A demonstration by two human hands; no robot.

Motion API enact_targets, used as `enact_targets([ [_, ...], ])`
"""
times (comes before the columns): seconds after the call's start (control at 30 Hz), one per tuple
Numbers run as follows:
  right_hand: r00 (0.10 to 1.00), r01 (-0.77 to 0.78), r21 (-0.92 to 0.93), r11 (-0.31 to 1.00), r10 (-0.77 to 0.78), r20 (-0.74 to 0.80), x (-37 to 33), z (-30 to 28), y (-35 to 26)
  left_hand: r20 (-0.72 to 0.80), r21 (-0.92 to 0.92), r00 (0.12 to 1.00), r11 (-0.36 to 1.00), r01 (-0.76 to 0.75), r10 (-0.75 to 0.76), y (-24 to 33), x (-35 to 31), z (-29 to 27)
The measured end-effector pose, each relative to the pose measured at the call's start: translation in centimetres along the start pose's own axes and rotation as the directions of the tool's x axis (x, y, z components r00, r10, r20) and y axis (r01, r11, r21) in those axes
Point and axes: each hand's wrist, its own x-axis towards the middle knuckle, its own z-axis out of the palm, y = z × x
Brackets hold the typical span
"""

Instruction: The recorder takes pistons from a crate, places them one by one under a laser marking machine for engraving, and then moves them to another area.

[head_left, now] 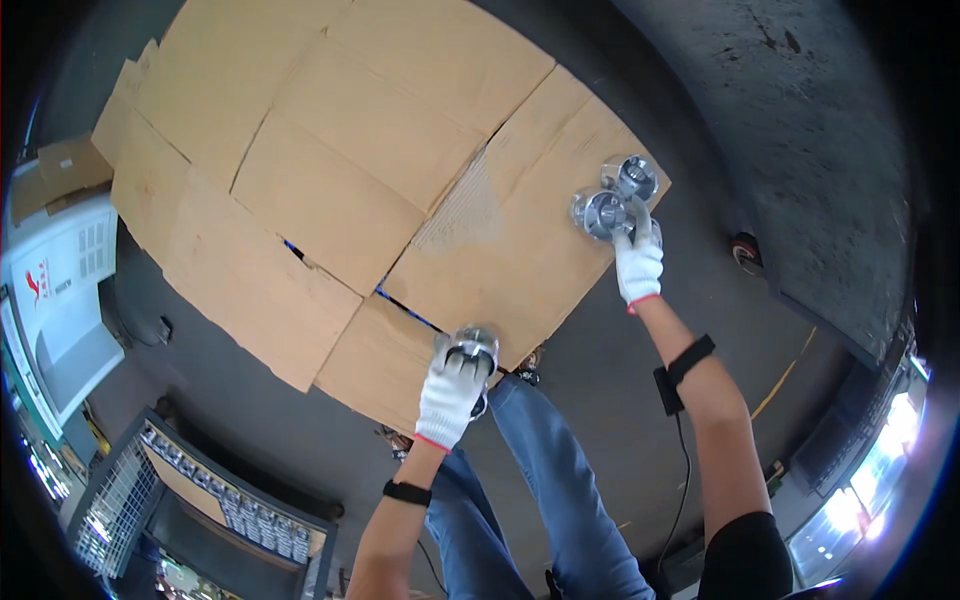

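Note:
My left hand [452, 392], in a white knit glove, is closed around a shiny round metal part [477, 345] at the near edge of the cardboard sheets [340, 130]. Part of a second shiny piece shows beside that hand, mostly hidden. At the right corner of the cardboard, my gloved right hand [639, 262] has its fingers closed on the rim of a cup-shaped silver metal part [604, 214]. Touching or nearly touching it on the far side is another such metal part [636, 178]. The fingers cover some of the right-hand group.
A wire-mesh crate [240, 500] at the lower left holds several rows of similar metal parts. A white machine housing [60, 270] and an open carton [65, 175] stand at the left. To the right rises a large dark panel [800, 150]. A cable [684, 480] hangs from my right forearm.

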Motion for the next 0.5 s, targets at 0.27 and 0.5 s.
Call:
enact_targets([
  [0.27,0.988,0.157,0.094,0.983,-0.156,-0.017,-8.5,4.1,-3.0,0.026,0.036,0.999,0.999,-0.03,0.029,0.7,5.3,5.2],
  [0.5,0.986,0.165,0.077,0.983,-0.167,0.018,-7.7,5.3,-5.2,-0.061,0.005,0.997,0.999,0.04,-0.039,1.7,7.2,6.4],
])
